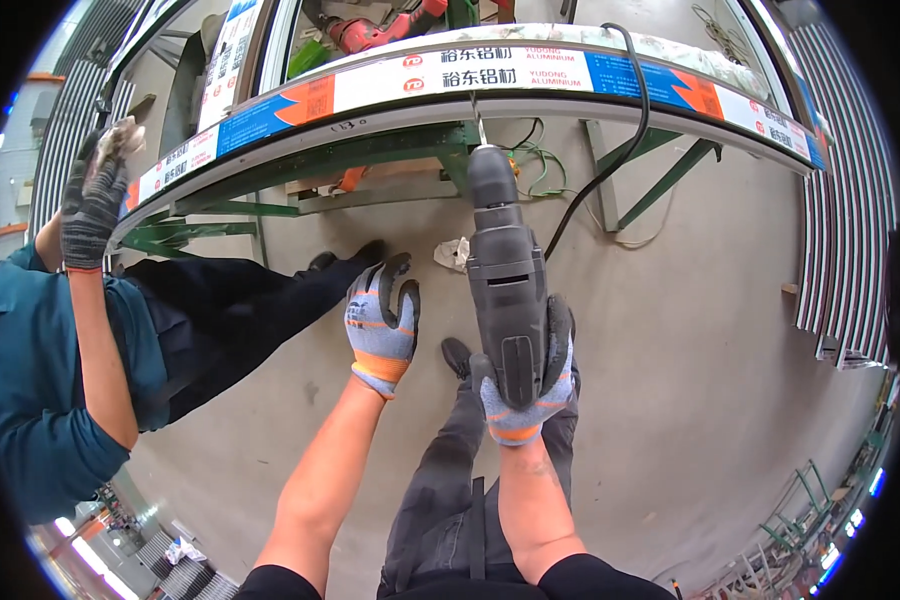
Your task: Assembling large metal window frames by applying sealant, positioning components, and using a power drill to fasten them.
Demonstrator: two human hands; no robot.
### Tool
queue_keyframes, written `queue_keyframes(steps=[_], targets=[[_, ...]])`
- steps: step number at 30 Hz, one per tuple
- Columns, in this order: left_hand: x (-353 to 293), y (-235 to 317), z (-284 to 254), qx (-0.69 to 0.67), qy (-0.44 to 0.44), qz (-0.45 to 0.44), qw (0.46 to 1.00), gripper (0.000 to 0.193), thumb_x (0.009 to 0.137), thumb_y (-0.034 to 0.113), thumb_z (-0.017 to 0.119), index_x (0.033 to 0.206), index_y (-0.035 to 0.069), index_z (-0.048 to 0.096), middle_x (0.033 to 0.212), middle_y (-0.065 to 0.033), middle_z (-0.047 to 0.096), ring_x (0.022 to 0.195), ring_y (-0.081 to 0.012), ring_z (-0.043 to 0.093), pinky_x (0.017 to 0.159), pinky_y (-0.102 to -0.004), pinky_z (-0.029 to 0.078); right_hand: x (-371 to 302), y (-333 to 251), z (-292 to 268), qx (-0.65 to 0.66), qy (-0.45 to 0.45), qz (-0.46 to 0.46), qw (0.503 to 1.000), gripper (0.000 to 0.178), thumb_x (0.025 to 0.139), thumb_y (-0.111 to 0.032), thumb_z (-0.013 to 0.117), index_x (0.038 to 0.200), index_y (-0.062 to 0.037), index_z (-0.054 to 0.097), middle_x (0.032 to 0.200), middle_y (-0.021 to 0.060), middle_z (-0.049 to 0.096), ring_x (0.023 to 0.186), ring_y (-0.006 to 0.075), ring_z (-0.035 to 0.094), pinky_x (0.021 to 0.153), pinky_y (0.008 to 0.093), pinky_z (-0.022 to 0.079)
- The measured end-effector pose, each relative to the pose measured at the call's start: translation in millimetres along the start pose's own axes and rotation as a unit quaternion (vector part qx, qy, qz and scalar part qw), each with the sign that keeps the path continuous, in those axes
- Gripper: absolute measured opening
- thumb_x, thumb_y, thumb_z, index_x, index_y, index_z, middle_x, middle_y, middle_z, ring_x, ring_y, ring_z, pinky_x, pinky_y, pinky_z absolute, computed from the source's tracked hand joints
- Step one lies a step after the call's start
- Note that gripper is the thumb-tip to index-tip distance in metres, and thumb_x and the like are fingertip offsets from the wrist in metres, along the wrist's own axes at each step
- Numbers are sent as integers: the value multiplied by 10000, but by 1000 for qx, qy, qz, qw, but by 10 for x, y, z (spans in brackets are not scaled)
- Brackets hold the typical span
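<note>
In my right hand (pixel 530 385), gloved in grey-blue and orange, is a black power drill (pixel 508 285), gripped at its rear end. Its drill bit (pixel 479 122) points away from me and reaches the near edge of a long aluminium frame (pixel 400 112) covered with printed protective film. Whether the tip has entered the metal I cannot tell. My left hand (pixel 382 318), in a matching glove with dark fingertips, hovers to the left of the drill. Its fingers curve with a gap to the thumb, and nothing is in them.
A co-worker in a teal shirt (pixel 50 370) stands at the left, a gloved hand (pixel 95 200) near the frame's end. Green supports (pixel 660 185) hold the frame. A black cable (pixel 610 170) hangs over it. Stacked metal profiles (pixel 845 220) stand right; a red tool (pixel 370 30) lies beyond.
</note>
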State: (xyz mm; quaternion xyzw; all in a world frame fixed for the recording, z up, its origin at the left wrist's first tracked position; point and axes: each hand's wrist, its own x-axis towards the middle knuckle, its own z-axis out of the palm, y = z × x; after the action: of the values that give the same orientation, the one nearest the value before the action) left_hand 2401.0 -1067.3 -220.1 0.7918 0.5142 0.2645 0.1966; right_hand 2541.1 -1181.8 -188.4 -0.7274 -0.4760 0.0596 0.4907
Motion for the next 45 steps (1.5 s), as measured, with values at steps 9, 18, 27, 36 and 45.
queue_keyframes(steps=[9, 18, 27, 36, 45], targets=[[432, -179, 96, -134, 0, -66, 989, 282, 848, 69, 587, 1123, 29, 637, 1065, -149, 659, 982, -345, 620, 834, -412, 494, 274, -147, 149, -33, 42, 4, 999, 475, 687, -137, 729, 1143, -38, 642, 1014, 136, 664, 795, 326, 653, 697, 388, 543], [1199, -242, 331, -840, 6, -205, 503, 417, 977, 301, 490, 1293, 39, 567, 1345, -164, 568, 1180, -354, 566, 1024, -436, 438, 199, -229, 171, -12, -1, 108, 994, 505, 710, -195, 746, 1186, -49, 658, 1296, 225, 575, 1011, 371, 656, 846, 381, 541], [1439, -148, 637, -562, 16, -110, 820, 470, 977, 294, 486, 1381, 54, 469, 1417, -145, 497, 1274, -326, 485, 1091, -469, 354, 386, -198, 136, 9, 42, 62, 997, 590, 623, -167, 757, 1147, 53, 597, 970, 169, 656, 747, 372, 637, 659, 415, 533], [1695, -111, 711, -264, 43, -40, 963, 516, 958, 258, 486, 1426, 54, 406, 1447, -130, 455, 1333, -304, 430, 1134, -493, 297, 350, -200, 146, 8, 4, 52, 999, 615, 697, -222, 740, 1216, 51, 558, 1062, 174, 651, 874, 350, 648, 761, 389, 537], [1069, 489, 19, -333, 90, -100, 933, 382, 764, -8, 514, 1134, -42, 601, 1143, -150, 633, 1104, -322, 572, 983, -439, 447, 354, -244, 44, -13, -58, 83, 995, 709, 728, -323, 732, 1284, 68, 532, 1175, 221, 624, 1011, 386, 639, 864, 390, 527]])
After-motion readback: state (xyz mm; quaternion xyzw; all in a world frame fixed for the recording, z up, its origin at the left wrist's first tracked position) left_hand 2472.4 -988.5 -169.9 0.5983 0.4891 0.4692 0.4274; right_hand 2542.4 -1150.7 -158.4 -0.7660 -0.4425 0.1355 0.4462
